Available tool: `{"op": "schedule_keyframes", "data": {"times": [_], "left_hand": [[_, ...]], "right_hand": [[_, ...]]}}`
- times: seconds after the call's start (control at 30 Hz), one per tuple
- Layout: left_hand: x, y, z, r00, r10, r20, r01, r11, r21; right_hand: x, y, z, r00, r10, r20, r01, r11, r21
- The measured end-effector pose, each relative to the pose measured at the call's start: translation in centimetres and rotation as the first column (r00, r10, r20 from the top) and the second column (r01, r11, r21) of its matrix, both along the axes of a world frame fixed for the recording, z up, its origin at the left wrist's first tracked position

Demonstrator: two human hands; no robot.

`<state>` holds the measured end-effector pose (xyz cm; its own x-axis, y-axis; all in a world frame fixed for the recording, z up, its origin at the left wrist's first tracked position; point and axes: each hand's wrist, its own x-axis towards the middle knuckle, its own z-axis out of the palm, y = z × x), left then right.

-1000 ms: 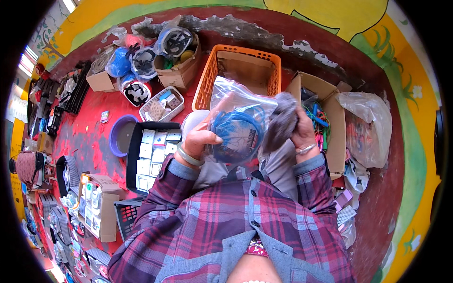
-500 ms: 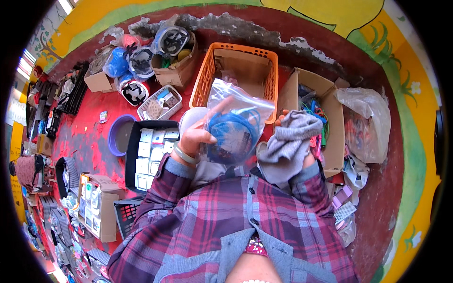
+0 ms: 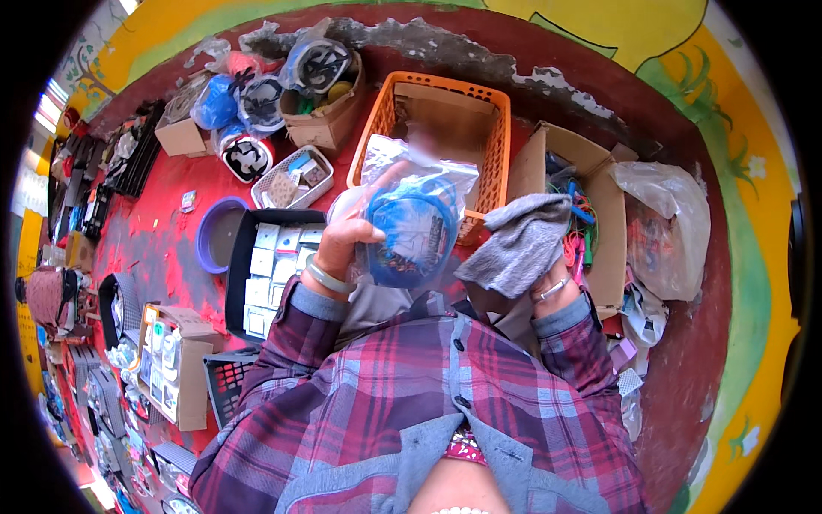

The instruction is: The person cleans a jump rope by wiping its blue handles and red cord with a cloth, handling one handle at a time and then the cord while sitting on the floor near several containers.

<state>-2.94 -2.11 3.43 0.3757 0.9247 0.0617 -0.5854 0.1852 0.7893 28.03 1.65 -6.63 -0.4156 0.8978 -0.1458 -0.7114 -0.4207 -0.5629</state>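
Gripping the bag [image 3: 411,236], my left hand [image 3: 341,247] is closed on its left edge, thumb across the face, holding it above my lap [image 3: 377,310] and short of the basket [image 3: 497,167]. The cloth [image 3: 518,240] has changed most: half a second ago it was bunched over my right hand [image 3: 552,281], and now it spreads out flatter toward the bag, just apart from it. For the work, I judge that leaves the bag's face uncovered, with cloth and bag both ready to hand. The cloth hides my right fingers, so I can't tell how tightly they close. Dark print [image 3: 438,230] shows on the bag or something in it, blurred through the plastic. Farther out, white boxes [image 3: 259,291] in the tray [image 3: 235,283] carry marks too small to read; the carton [image 3: 610,265] stands right.
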Motion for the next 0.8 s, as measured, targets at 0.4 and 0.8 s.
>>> {"op": "schedule_keyframes", "data": {"times": [0.4,0.8], "left_hand": [[2.9,-0.3,-1.7,0.965,0.185,0.187,-0.126,0.95,-0.287],[3.1,-0.4,-3.1,0.988,0.106,-0.112,-0.099,0.993,0.06]], "right_hand": [[-2.8,4.5,-6.8,0.845,-0.405,0.348,0.17,0.821,0.545],[-7.2,1.6,9.3,-0.334,-0.935,0.122,-0.906,0.354,0.231]]}}
